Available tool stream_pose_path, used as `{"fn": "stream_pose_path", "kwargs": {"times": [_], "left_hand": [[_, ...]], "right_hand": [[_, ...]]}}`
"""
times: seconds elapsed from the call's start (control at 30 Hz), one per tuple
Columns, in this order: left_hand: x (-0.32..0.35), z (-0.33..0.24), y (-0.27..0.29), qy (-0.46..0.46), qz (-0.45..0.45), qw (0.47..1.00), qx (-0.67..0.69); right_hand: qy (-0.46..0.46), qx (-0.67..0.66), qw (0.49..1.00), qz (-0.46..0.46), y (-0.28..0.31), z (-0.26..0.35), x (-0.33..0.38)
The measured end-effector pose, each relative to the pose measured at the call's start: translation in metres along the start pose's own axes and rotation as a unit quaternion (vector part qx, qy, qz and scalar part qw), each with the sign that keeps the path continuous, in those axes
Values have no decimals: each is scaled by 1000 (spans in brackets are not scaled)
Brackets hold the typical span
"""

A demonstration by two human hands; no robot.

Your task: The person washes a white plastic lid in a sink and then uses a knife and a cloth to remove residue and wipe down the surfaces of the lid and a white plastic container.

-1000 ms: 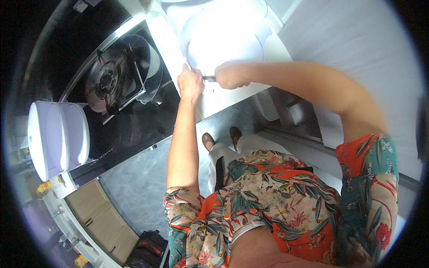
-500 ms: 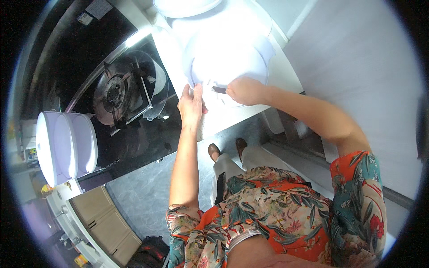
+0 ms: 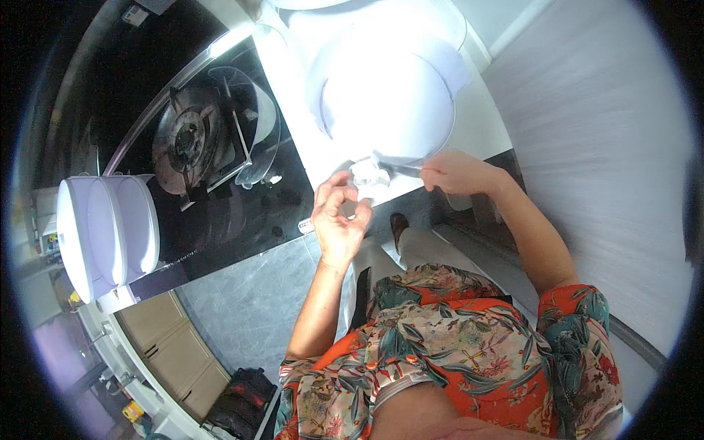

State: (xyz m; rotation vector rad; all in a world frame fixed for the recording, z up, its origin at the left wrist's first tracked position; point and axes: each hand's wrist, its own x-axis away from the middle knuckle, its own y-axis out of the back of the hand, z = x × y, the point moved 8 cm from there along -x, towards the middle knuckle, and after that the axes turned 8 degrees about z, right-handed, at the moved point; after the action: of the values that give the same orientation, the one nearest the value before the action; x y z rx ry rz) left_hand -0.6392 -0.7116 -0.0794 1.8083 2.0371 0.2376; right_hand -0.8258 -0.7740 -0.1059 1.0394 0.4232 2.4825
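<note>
At the counter's front edge a small white lumpy thing [image 3: 369, 176] is washed out by glare, and its kind is unclear. My left hand [image 3: 339, 218] has its thumb and fingers curled in a pinch against the near side of it. To the right, my right hand [image 3: 460, 173] is closed round the end of a slim dark tool [image 3: 402, 169]. The tool's far end reaches the white thing; its tip is lost in the brightness. Just beyond both hands stands a large round white vessel [image 3: 389, 95], strongly overexposed.
A gas burner [image 3: 189, 139] with a pan support lies left on a black hob, beside a clear glass lid [image 3: 265, 121]. White round stacked containers [image 3: 108, 235] stand far left. A grey panel [image 3: 587, 147] rises on the right. A black bag [image 3: 242, 403] sits on the floor.
Both hands have come nearer to me and shifted right, from beside the vessel to the counter's front edge. The white lumpy thing now shows more plainly between them.
</note>
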Motion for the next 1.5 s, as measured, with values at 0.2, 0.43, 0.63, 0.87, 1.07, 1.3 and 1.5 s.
{"fn": "stream_pose_path", "kwargs": {"times": [0.2,0.43,0.63,0.87,1.07,1.3,1.5], "left_hand": [[10,-3,-20,42,75,983,165],[8,-17,-20,43,152,985,66],[7,2,-8,118,116,979,121],[-3,29,9,170,40,950,257],[-14,20,26,57,22,878,475],[-17,28,26,50,149,865,477],[-36,2,-1,39,101,994,-31]], "right_hand": [[-10,-424,906,12,-33,7,-2],[63,-509,856,-61,-20,21,-11],[79,-479,862,-143,13,23,-16],[113,-509,834,-181,31,20,-29],[35,-506,838,-200,33,2,-25],[32,-507,838,-200,29,9,-22],[71,-537,829,-141,25,25,-32]]}}
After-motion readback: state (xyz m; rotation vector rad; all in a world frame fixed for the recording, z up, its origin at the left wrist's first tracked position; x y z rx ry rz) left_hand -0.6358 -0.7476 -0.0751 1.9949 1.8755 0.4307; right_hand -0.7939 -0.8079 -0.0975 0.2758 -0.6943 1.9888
